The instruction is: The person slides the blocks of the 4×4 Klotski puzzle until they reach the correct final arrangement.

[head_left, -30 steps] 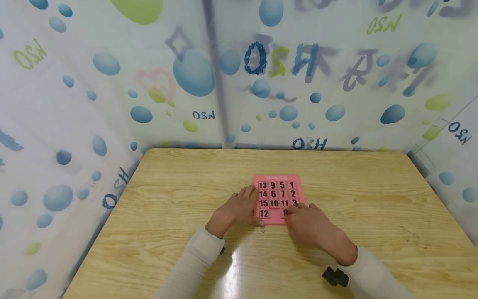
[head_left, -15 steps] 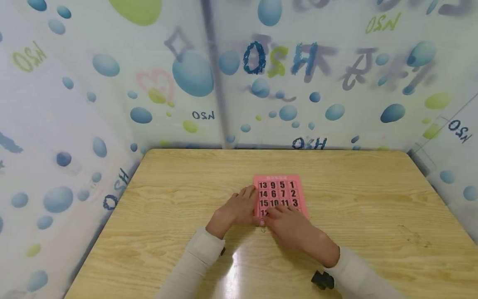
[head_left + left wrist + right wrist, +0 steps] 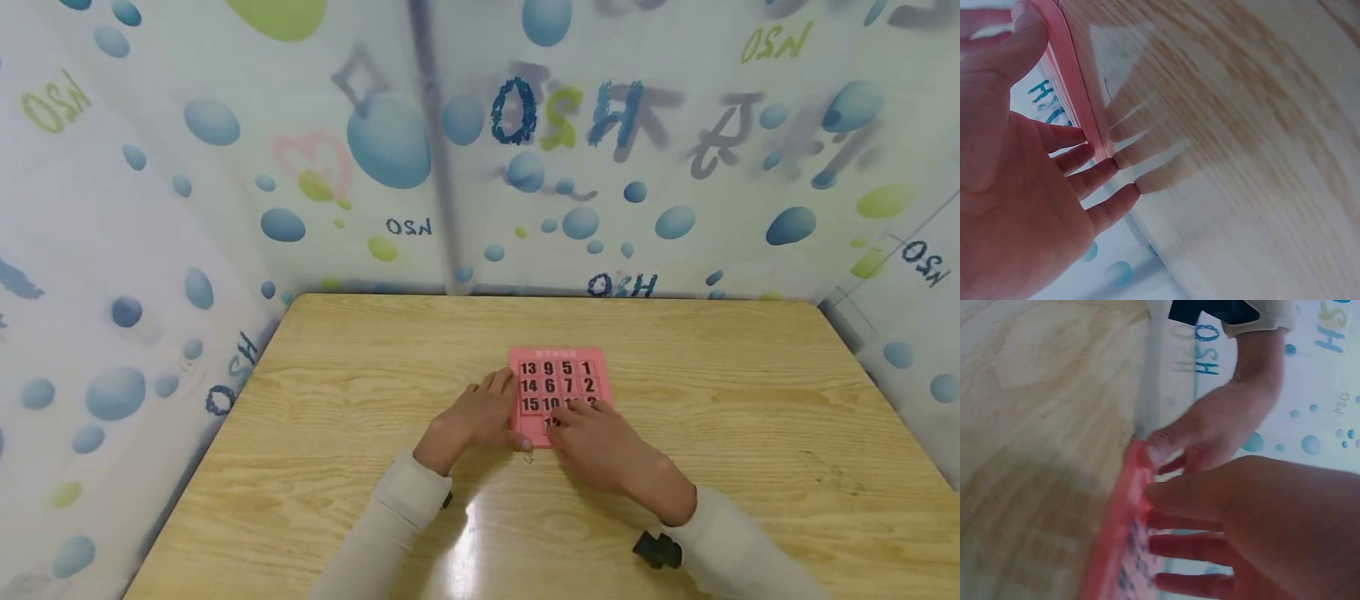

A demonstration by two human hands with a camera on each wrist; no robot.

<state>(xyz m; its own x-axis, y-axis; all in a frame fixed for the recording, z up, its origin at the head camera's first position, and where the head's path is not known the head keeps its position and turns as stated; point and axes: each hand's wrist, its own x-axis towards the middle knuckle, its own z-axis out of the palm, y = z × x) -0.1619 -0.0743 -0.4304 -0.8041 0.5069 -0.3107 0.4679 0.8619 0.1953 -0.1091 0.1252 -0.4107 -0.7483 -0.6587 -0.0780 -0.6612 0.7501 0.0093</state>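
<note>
A pink sliding number puzzle (image 3: pixel 561 353) lies flat on the wooden table, several black-numbered tiles in its frame. In the head view its bottom-left slot is bare. My left hand (image 3: pixel 482 414) rests along the puzzle's left side, thumb at the near-left corner. The left wrist view shows nearly straight, spread fingers (image 3: pixel 1094 181) touching the pink edge. Over the bottom row, my right hand (image 3: pixel 600 442) touches a partly covered tile (image 3: pixel 551 422) with its fingertips. That hand hides the rest of this row and part of the row above.
The wooden table (image 3: pixel 360 358) extends around the puzzle, meeting a patterned curtain-like wall (image 3: pixel 480 167) at the back. A black device (image 3: pixel 658 550) sits at the right wrist, beside the light sleeve (image 3: pixel 738 533).
My right hand moved left onto the 12 tile, then back right, sliding that tile out of the bottom-left corner. My left hand stayed at the puzzle's left side.
</note>
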